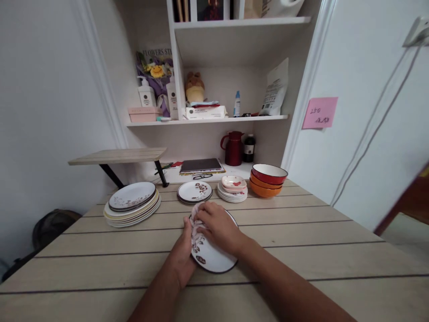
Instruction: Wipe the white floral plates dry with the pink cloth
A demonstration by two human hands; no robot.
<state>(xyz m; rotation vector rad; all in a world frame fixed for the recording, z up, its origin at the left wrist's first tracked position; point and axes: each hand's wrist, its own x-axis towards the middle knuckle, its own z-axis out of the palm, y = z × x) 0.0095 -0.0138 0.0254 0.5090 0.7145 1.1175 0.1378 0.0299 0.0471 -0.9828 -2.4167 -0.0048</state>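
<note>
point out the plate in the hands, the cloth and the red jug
Plate (215, 261): head view, on its white face, toward the near rim
Cloth (195, 227): head view, on its folds
Red jug (233, 150): head view, mid-body

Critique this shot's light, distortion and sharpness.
Head view: soft light, no harsh glare on the round white plate with brown floral print and dark rim; head view: wide-angle stretch, the tall white shelving's uprights splaying outward toward the top; head view: small print on the white pump bottle is too small and soft to read.
</note>
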